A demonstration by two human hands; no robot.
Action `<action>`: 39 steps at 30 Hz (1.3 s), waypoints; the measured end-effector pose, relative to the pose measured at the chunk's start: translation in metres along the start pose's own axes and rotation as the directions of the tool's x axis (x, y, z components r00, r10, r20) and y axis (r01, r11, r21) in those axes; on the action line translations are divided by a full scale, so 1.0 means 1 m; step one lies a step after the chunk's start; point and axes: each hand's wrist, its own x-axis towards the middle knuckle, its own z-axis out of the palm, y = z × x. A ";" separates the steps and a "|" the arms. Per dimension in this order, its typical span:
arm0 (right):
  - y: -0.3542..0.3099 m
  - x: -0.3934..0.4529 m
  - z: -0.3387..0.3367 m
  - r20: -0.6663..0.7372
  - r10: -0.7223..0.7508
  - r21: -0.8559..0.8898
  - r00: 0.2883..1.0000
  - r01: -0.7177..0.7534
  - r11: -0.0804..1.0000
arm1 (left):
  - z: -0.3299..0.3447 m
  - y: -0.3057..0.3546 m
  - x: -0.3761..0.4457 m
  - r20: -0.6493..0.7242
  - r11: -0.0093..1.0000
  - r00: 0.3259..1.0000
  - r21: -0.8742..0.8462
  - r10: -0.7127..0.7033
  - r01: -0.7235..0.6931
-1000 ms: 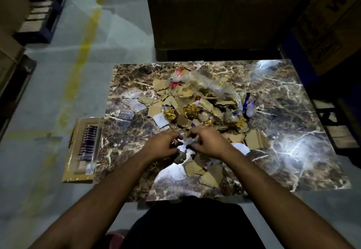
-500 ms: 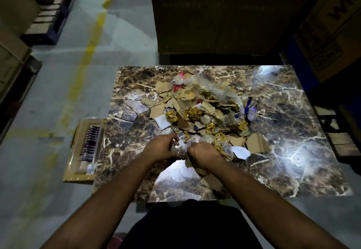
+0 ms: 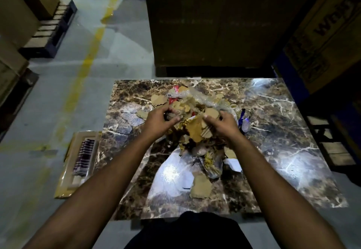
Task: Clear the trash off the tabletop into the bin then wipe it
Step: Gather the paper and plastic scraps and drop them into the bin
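Trash lies heaped on the marble-patterned tabletop, spread from near the far edge down the middle toward the near edge. Torn cardboard scraps, gold foil wrappers, crumpled clear plastic film, a red wrapper and a blue-and-white wrapper make up the heap. Left hand and right hand bracket the heap's middle from either side, fingers curled inward around a bunch of cardboard and foil; the grip reads as a two-handed gather, though the fingertips are partly buried in the scraps. Handling, as a judgement: the pieces are light and loose; the cardboard is stiff but thin, the foil and film soft, crinkly and prone to slip, so single pinches would shed pieces. Cupping from both sides and beneath, with the stiffer cardboard as outer walls, should hold a bunch best. Nothing here looks fragile. Containers: no bin shows in this view, so its place cannot be told. A flat cardboard tray rests on the floor just beside the tabletop's left edge and holds a striped, dark object whose nature is unclear. Large cartons stand beyond the far edge; a pallet lies at far left.
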 end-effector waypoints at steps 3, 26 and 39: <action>-0.002 0.026 -0.021 -0.107 0.071 0.008 0.992 -0.070 0.997 | 0.017 0.010 0.019 -0.002 0.995 0.999 0.092 0.044 -0.044; 0.094 -0.090 0.028 0.586 0.035 -0.682 0.809 0.470 0.560 | 0.086 -0.055 -0.094 0.572 0.860 0.800 0.487 -0.182 -0.153; 0.104 -0.100 0.056 0.448 -0.105 -0.857 0.888 0.460 0.233 | 0.092 -0.062 -0.103 0.435 0.851 0.891 0.509 -0.129 -0.126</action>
